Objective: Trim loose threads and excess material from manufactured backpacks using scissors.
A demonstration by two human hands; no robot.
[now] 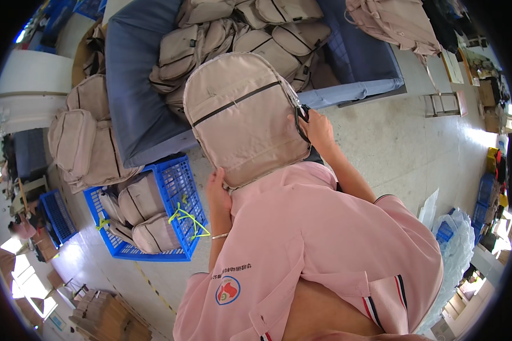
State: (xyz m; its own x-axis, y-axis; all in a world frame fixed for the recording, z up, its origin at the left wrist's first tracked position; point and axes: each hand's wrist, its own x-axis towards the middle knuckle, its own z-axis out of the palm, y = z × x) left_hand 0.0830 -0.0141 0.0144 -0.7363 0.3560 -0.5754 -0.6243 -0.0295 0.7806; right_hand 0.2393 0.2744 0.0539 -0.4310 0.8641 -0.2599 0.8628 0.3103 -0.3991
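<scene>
Pink cotton-like cloth — the wearer's polo shirt [324,227] — fills the near side. Just beyond it, a beige zippered backpack [250,133] leans upright against the front of the body, between the two hands. The left hand [217,193] grasps its near left corner; the right hand [316,132] is closed around black-handled scissors [302,132] at its right edge. To the left, a blue plastic crate [182,184] holds smaller beige bags [153,232], with larger beige backpacks [94,142] just past it. Farther off, a navy fabric-lined bin [135,85] contains piled beige backpacks [264,48] — pink bags [392,23] lie far right.
</scene>
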